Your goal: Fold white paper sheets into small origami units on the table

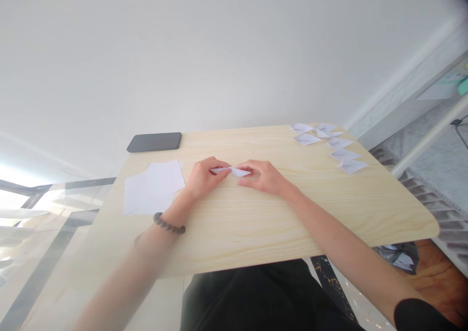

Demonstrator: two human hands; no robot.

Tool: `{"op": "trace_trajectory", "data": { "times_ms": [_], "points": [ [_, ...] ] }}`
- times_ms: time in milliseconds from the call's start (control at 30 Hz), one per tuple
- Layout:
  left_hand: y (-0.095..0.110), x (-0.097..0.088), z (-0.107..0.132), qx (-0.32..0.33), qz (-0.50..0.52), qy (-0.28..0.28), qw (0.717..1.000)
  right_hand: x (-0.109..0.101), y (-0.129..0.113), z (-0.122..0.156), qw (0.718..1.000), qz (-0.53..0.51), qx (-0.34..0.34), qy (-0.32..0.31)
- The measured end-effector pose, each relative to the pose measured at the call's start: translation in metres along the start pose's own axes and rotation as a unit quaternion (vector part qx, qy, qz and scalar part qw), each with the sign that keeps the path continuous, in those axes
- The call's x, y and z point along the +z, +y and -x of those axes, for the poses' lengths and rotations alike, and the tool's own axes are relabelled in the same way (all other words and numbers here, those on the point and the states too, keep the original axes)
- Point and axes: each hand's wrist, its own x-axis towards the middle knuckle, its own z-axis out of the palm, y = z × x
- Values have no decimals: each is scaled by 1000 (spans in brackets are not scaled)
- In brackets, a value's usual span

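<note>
A small folded white paper piece (239, 171) with pointed ends is held just above the middle of the wooden table. My left hand (204, 177), with a dark bead bracelet at the wrist, pinches its left part between thumb and fingers. At its right end, my right hand (265, 177) has its fingers curled behind the paper, and the thumb sits lower, a little apart from it. The fingertips of both hands are partly hidden by the paper. Flat white paper sheets (146, 192) lie overlapping to the left of my left hand.
Several folded paper pieces (342, 143) of similar pointed shape lie in rows at the table's back right. A dark grey phone-like slab (155, 142) rests at the back left. A white wall (219, 53) stands behind the light wooden table (256, 228). Below right is a dark bag (400, 258).
</note>
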Motion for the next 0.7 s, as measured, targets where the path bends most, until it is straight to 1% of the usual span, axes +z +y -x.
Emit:
{"op": "trace_trajectory", "data": {
  "times_ms": [133, 200, 400, 567, 700],
  "points": [
    [1, 2, 2, -6, 36, -22, 999, 3, 5, 0, 999, 33, 8, 42],
    [2, 2, 2, -8, 43, -37, 998, 3, 7, 1, 998, 39, 4, 51],
    [1, 2, 2, 22, 5, -51, 998, 4, 6, 2, 998, 48, -1, 37],
    [1, 1, 2, 54, -22, -55, 997, 6, 4, 1, 998, 54, -5, 38],
    [2, 0, 1, 45, -19, -56, 997, 4, 5, 1, 998, 53, -4, 45]
  ]
}}
